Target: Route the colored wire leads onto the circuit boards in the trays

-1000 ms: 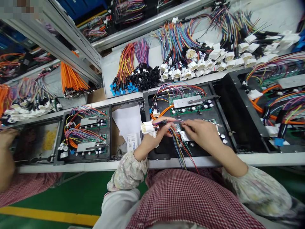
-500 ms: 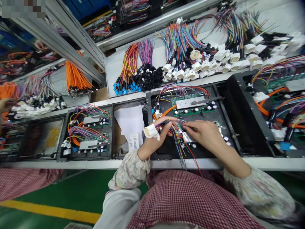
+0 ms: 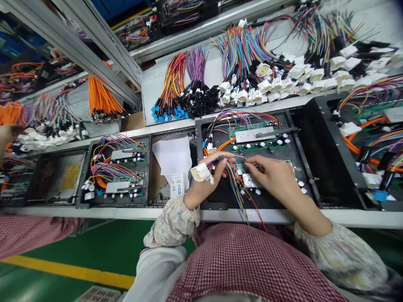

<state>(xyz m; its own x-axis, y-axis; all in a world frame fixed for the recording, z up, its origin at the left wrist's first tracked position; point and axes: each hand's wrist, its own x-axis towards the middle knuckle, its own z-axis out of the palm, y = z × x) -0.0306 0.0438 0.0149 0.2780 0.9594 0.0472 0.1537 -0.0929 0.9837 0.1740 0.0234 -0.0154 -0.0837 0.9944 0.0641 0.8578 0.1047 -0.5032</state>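
Wire harness [image 3: 237,188], white connector [image 3: 200,172] at one end, held up over black tray [image 3: 217,206], loose coloured wires hanging past tray's front edge. Left hand [image 3: 205,186]: fingers clamped on harness at its dark sleeve, connector sticking out over the wrist side. Right hand [image 3: 273,174]: fingertips pinched together on thin wires of same harness, just beside left fingers. Lower circuit board [image 3: 248,180] under hands, partly hidden; upper circuit board [image 3: 256,135] beyond, wired. Left of tray: white paper [image 3: 172,154], small box [image 3: 177,184]. Behind, surface [image 3: 149,90] with orange-yellow wire bundle [image 3: 174,79], blue ends.
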